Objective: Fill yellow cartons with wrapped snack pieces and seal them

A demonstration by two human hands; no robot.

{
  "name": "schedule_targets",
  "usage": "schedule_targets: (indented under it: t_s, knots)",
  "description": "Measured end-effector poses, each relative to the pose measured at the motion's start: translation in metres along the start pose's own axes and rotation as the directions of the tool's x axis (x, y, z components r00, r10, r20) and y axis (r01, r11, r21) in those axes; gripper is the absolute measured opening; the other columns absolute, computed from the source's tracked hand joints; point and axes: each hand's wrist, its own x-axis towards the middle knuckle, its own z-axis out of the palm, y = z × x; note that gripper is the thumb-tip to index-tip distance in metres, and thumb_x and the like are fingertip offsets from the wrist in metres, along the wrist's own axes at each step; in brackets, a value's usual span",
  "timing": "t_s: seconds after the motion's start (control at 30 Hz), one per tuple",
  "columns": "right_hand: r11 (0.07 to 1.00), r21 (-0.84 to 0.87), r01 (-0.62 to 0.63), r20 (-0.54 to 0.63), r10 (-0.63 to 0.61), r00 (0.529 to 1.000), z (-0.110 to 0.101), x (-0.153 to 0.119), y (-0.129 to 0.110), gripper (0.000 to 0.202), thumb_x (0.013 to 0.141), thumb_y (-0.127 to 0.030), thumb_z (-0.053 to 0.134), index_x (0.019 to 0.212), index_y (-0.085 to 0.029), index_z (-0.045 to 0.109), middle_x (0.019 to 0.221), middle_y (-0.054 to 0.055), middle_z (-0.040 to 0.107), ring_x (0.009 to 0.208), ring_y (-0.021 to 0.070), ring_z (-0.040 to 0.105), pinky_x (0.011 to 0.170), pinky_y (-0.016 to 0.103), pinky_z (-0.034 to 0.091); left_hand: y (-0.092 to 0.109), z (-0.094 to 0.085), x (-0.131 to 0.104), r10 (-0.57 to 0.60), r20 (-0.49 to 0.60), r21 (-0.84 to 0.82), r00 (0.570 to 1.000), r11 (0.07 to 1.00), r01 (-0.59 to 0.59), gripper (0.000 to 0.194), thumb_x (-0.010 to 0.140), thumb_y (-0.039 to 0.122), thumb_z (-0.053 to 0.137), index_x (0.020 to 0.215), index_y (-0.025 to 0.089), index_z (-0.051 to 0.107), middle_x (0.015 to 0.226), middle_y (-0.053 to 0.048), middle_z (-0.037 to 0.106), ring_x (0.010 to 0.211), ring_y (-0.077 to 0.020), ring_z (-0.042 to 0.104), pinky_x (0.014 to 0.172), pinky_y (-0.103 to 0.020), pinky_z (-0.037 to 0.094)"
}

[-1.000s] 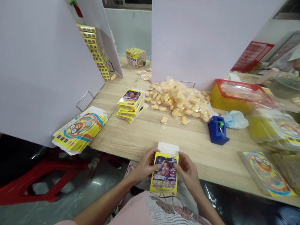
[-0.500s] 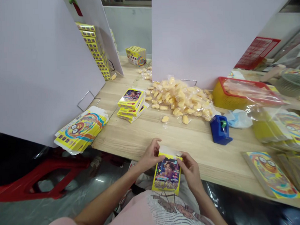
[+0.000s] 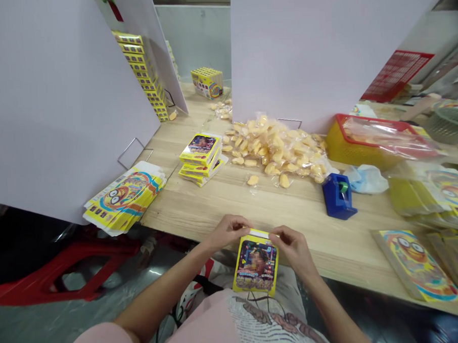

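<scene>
A yellow printed box (image 3: 255, 266) rests upright over my lap at the table's front edge, its picture side facing me. My left hand (image 3: 229, 231) pinches the box's upper left corner. At the upper right corner, the fingers of my right hand (image 3: 291, 243) are closed on the same box. A narrow white strip of the top flap shows between the two hands. Beyond them on the table is a small stack of similar boxes (image 3: 200, 150), with a heap of wrapped yellow pieces (image 3: 277, 144) to its right.
Flattened cartons (image 3: 126, 196) lie at the table's left edge. A blue tape dispenser (image 3: 337, 197) stands right of centre, near a yellow and red basket (image 3: 360, 150). More printed cartons (image 3: 419, 264) lie at the right. White panels (image 3: 284, 53) rise behind.
The white flap at the box's top, raised before, is now folded down to a narrow strip. Both hands have come closer over the top edge.
</scene>
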Motion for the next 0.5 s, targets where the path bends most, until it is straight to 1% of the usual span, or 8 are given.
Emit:
schedule_targets:
  t_s: [0.07, 0.17, 0.27, 0.33, 0.4, 0.5]
  knots:
    - [0.999, -0.034, 0.000, 0.000, 0.000, 1.000, 0.000, 0.004, -0.002, 0.025, 0.082, -0.039, 0.064, 0.070, -0.016, 0.063, 0.062, 0.000, 0.057, 0.058, 0.0142, 0.049, 0.054, 0.026, 0.037, 0.003, -0.003, 0.003, -0.038, 0.038, -0.051, 0.999, 0.998, 0.040, 0.029, 0.074, 0.038, 0.072, 0.081, 0.009, 0.072, 0.067, -0.003, 0.063, 0.060, -0.0111, 0.052, 0.058, -0.022, 0.037]
    - [0.999, -0.030, 0.021, 0.003, -0.020, 1.000, 0.000, 0.005, -0.006, 0.027, 0.084, -0.037, 0.063, 0.065, -0.017, 0.059, 0.061, 0.000, 0.054, 0.059, 0.0139, 0.048, 0.054, 0.025, 0.037, 0.007, -0.005, 0.003, -0.031, 0.048, -0.046, 0.998, 0.998, 0.034, 0.029, 0.076, 0.039, 0.070, 0.076, 0.009, 0.069, 0.068, -0.003, 0.061, 0.061, -0.0109, 0.052, 0.059, -0.022, 0.037]
    - [0.997, -0.011, 0.075, 0.007, -0.075, 0.997, 0.001, -0.002, -0.008, 0.026, 0.087, -0.036, 0.059, 0.069, -0.017, 0.060, 0.071, 0.002, 0.057, 0.069, 0.0159, 0.054, 0.060, 0.025, 0.043, 0.006, -0.002, -0.003, 0.007, 0.068, 0.034, 0.998, 0.999, -0.010, 0.030, 0.081, 0.039, 0.065, 0.075, 0.010, 0.066, 0.072, -0.002, 0.059, 0.064, -0.0110, 0.051, 0.059, -0.022, 0.037]
    - [0.995, -0.002, 0.101, 0.026, -0.101, 0.995, 0.001, -0.009, -0.007, 0.019, 0.087, -0.035, 0.061, 0.079, -0.018, 0.064, 0.083, 0.004, 0.060, 0.079, 0.0180, 0.057, 0.065, 0.026, 0.047, 0.003, 0.002, -0.007, 0.026, 0.080, 0.050, 0.996, 0.998, -0.030, 0.026, 0.080, 0.037, 0.066, 0.078, 0.011, 0.065, 0.072, -0.001, 0.058, 0.064, -0.0110, 0.051, 0.058, -0.021, 0.037]
    - [0.993, 0.002, 0.115, 0.026, -0.115, 0.993, 0.002, -0.015, -0.005, 0.014, 0.086, -0.033, 0.062, 0.085, -0.019, 0.065, 0.092, 0.006, 0.060, 0.087, 0.0195, 0.058, 0.068, 0.027, 0.048, 0.001, 0.007, -0.010, 0.063, 0.056, 0.083, 0.996, 0.994, -0.068, 0.022, 0.078, 0.033, 0.068, 0.080, 0.012, 0.064, 0.073, -0.001, 0.058, 0.064, -0.0112, 0.051, 0.057, -0.021, 0.037]
    - [0.991, -0.008, 0.137, -0.010, -0.137, 0.991, 0.005, -0.020, -0.001, 0.016, 0.089, -0.031, 0.059, 0.078, -0.020, 0.064, 0.091, 0.006, 0.060, 0.087, 0.0193, 0.058, 0.071, 0.028, 0.047, 0.000, 0.014, -0.013, 0.169, 0.006, 0.230, 0.986, 0.959, -0.166, 0.015, 0.082, 0.025, 0.063, 0.075, 0.013, 0.065, 0.075, -0.003, 0.058, 0.070, -0.0129, 0.053, 0.063, -0.023, 0.038]
